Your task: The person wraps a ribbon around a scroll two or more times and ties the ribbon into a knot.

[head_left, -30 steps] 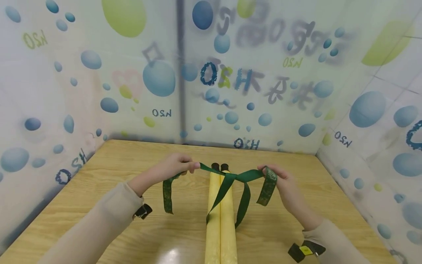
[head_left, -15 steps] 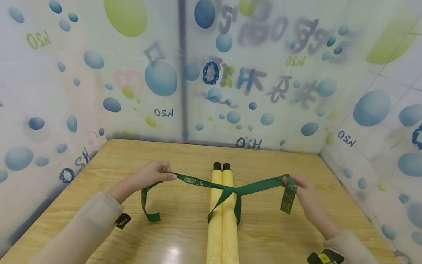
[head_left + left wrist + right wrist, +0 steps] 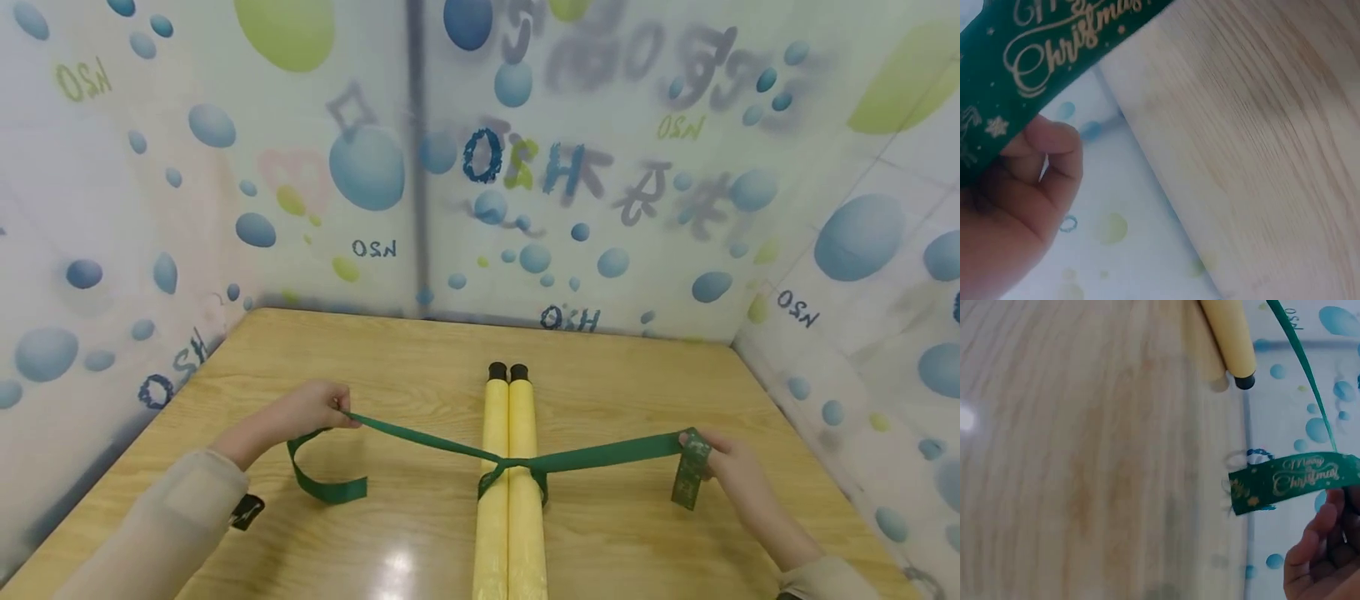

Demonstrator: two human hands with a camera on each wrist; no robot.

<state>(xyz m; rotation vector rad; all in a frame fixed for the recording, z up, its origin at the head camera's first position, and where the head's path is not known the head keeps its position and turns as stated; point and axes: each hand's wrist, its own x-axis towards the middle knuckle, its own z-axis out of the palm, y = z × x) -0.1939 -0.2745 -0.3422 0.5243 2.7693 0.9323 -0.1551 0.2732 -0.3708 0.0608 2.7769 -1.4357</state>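
Note:
Two yellow tubes (image 3: 495,517) with black end caps (image 3: 519,372) lie side by side on the table. A green ribbon (image 3: 607,454) loops around them and crosses in a knot on top. My left hand (image 3: 318,410) pinches one length of it to the left, a loose tail curling below. On the right, my right hand (image 3: 731,467) pinches the other length, and its short end hangs down. Gold "Merry Christmas" lettering shows on the ribbon (image 3: 1297,478) in the right wrist view. In the left wrist view the ribbon (image 3: 1054,69) passes over the curled fingers (image 3: 1054,137).
The wooden table (image 3: 390,350) extends under the tubes and both hands. Behind it hangs a pale curtain (image 3: 600,167) printed with blue and green drops. Light glares off the tabletop near the front.
My hands have moved apart, left hand leftward and right hand rightward, both a little lower toward the table. The ribbon lengths are longer and straighter, and the loop has drawn down tight on the tubes.

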